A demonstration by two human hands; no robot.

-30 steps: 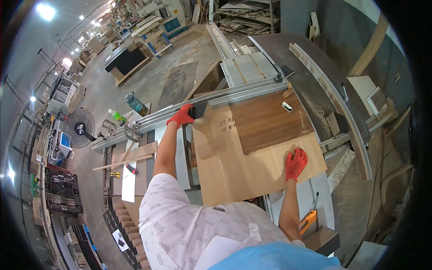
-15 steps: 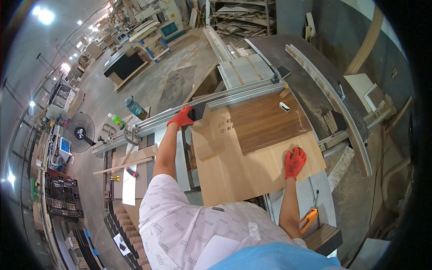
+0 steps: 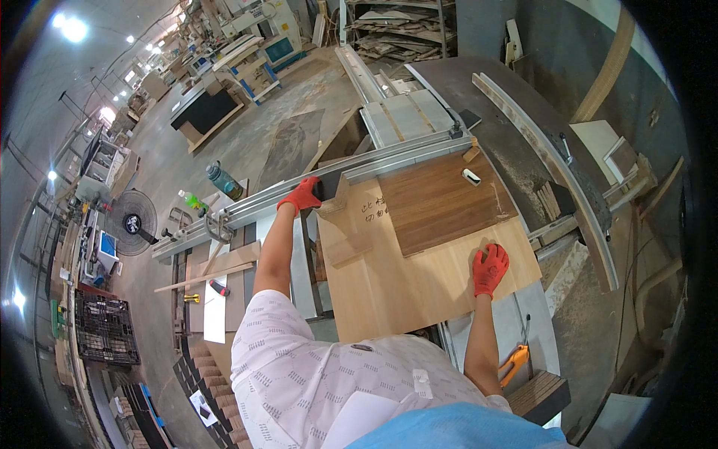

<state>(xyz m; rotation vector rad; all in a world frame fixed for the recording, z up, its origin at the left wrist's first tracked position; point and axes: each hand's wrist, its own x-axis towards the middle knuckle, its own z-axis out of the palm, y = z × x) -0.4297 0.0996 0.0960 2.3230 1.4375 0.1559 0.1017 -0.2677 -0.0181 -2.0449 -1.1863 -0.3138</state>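
Observation:
In a red glove, my left hand grips the left end of a dark-faced block with a wood-coloured side, next to the long metal fence. Flat on the saw table lies a light wood board, with handwriting near its far edge. My right hand, also gloved in red, rests on this board toward the right, its fingers bent but apart, holding nothing. A darker brown wood panel lies over the board's far right part. On that panel sits a small white-and-black object.
A curved-looking metal rail runs along the right. An orange-handled tool lies near my right forearm. Bottles, wood strips and a red-and-black tool are on the left. A fan stands farther left.

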